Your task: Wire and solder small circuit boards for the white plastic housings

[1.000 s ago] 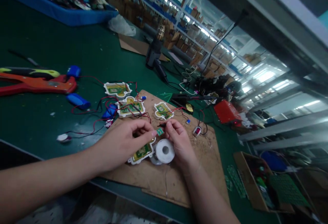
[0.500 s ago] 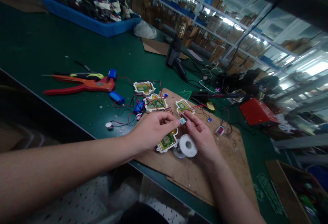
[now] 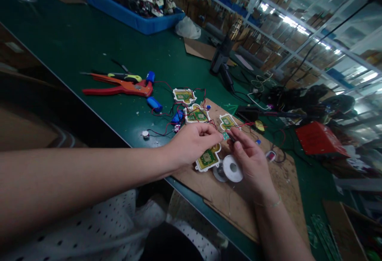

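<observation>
Slightly farther beyond the white spool [image 3: 236, 175] now, the small green circuit board [image 3: 225, 136] is pinched by the left hand [image 3: 191, 145]; the right hand [image 3: 253, 161] grips a slim dark piece [image 3: 230, 136] close beside it. Such fine two-handed positioning seemingly calls for steady fingertips.

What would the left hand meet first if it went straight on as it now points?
Beyond the small green board at its fingertips, the left hand would probably meet the right hand, though depth is unclear.
</observation>
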Demonstrator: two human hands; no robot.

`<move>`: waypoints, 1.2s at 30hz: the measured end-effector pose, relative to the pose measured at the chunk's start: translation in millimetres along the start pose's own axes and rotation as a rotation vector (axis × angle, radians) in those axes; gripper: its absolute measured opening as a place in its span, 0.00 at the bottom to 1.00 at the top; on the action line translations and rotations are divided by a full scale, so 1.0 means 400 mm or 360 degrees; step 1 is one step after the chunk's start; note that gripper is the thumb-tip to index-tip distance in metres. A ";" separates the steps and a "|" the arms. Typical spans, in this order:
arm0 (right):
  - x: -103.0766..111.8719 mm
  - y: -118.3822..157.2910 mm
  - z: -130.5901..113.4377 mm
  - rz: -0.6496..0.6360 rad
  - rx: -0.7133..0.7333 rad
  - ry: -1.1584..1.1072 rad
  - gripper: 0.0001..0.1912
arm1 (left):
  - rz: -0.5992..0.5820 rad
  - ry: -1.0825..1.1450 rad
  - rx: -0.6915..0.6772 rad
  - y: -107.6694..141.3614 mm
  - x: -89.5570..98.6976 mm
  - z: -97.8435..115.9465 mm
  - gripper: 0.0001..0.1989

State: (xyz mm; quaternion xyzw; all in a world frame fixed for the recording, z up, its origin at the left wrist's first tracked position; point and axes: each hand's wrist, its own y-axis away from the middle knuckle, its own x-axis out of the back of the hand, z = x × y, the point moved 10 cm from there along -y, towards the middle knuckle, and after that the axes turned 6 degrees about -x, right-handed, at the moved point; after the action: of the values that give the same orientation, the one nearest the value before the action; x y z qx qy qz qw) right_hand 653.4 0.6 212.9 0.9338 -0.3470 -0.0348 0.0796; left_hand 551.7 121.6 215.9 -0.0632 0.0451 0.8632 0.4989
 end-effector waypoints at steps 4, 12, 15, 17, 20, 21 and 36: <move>-0.004 0.004 -0.007 0.0010 0.0026 0.0032 0.21 | -0.0019 0.0013 0.0014 0.000 -0.001 -0.001 0.10; -0.003 0.004 -0.015 -0.0008 0.0069 0.0101 0.19 | -0.0045 0.0036 0.0028 0.000 0.001 -0.003 0.10; -0.002 0.004 -0.014 -0.0010 0.0063 0.0135 0.20 | -0.0066 0.0063 0.0013 -0.001 -0.002 -0.005 0.10; -0.001 0.005 -0.016 -0.0005 0.0078 0.0159 0.21 | -0.0068 0.0091 0.0017 -0.001 -0.003 -0.007 0.10; -0.002 0.006 -0.019 -0.0005 0.0101 0.0177 0.21 | -0.0058 0.0107 0.0052 0.000 -0.003 -0.011 0.09; -0.003 0.007 -0.019 -0.0003 0.0104 0.0181 0.21 | -0.0058 0.0105 0.0060 0.000 -0.003 -0.012 0.08; -0.011 0.023 -0.037 -0.0055 0.0199 0.0316 0.20 | -0.0146 -0.0201 -0.0100 0.001 0.000 0.006 0.07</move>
State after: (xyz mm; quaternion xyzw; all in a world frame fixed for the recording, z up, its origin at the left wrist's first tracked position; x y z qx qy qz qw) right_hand 645.9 -1.6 229.0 0.9417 -0.3227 0.0780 0.0547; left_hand 551.1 121.9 218.2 -0.0262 -0.0164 0.8426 0.5376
